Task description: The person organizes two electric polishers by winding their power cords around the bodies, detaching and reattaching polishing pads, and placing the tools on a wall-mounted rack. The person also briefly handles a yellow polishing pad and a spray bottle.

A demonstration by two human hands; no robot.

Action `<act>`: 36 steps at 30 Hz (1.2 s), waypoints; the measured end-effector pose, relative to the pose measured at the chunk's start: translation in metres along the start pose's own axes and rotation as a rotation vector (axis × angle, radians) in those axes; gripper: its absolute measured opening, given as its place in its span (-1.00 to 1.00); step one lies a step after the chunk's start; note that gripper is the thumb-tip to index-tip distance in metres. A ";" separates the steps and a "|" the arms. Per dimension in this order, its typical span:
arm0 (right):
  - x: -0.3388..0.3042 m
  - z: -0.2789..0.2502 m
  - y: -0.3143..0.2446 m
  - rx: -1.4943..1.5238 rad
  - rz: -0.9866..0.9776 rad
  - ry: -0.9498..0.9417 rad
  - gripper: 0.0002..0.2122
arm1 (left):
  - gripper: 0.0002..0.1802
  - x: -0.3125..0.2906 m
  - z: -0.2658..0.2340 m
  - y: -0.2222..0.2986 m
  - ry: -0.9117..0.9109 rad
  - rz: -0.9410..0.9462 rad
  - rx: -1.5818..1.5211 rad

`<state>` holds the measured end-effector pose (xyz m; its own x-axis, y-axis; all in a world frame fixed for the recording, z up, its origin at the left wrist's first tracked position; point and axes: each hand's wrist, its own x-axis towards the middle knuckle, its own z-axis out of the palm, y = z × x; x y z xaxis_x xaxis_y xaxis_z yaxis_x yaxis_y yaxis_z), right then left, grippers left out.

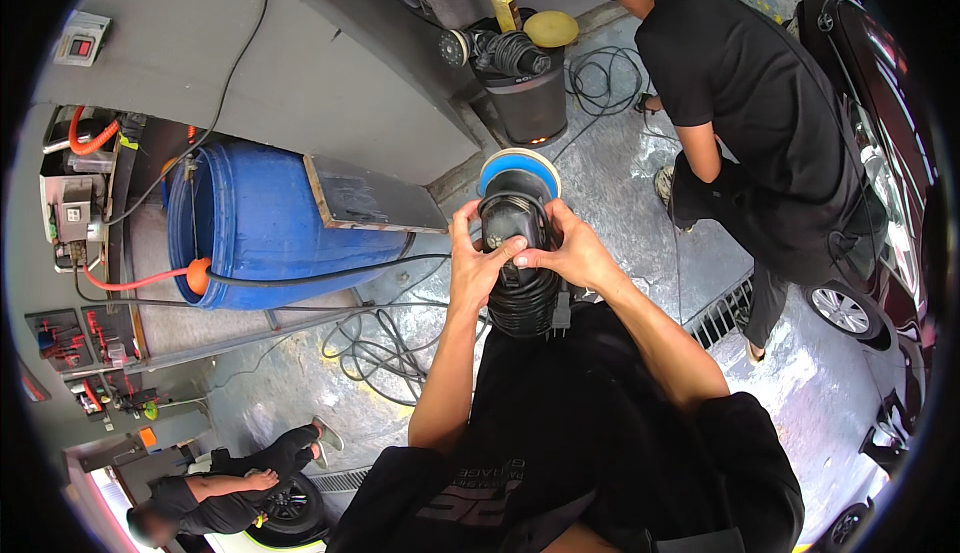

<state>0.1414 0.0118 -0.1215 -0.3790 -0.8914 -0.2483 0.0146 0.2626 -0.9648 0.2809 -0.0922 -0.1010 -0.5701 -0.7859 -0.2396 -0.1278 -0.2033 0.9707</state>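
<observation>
Both my hands grip a black car polisher (512, 218) in front of my chest. Its round backing pad, blue with a pale rim (520, 164), points away from me. My left hand (472, 265) is closed on the left side, and my right hand (582, 251) on the right. The two thumbs almost meet on top of the body. A black power cord (522, 305) is wound in a thick coil around the near end, with its plug (561, 311) hanging at the right. My fingertips underneath are hidden.
A black bin (530, 111) ahead holds another polisher (508, 53), a bottle (504, 8) and a yellow pad (550, 28). A blue barrel (290, 223) lies left. Cables (385, 353) tangle on the floor. A person (750, 103) bends beside a dark car (880, 153); another (230, 493) is lower left.
</observation>
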 end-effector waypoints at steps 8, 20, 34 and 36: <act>-0.006 -0.011 -0.018 -0.062 0.070 0.043 -0.25 | -0.21 0.007 -0.002 0.002 -0.126 -0.066 -0.294; -0.001 -0.024 0.017 0.155 -0.093 0.057 -0.36 | -0.16 0.012 0.026 0.005 -0.146 -0.018 -0.137; -0.005 -0.030 0.005 0.188 0.009 0.029 -0.48 | -0.34 0.026 0.029 0.015 -0.062 0.178 0.364; -0.002 -0.031 0.009 0.227 -0.022 0.031 -0.46 | -0.33 0.026 0.030 0.022 -0.059 0.191 0.493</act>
<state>0.1140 0.0270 -0.1269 -0.4094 -0.8835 -0.2274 0.2128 0.1500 -0.9655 0.2385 -0.0998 -0.0859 -0.6634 -0.7449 -0.0707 -0.3755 0.2497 0.8925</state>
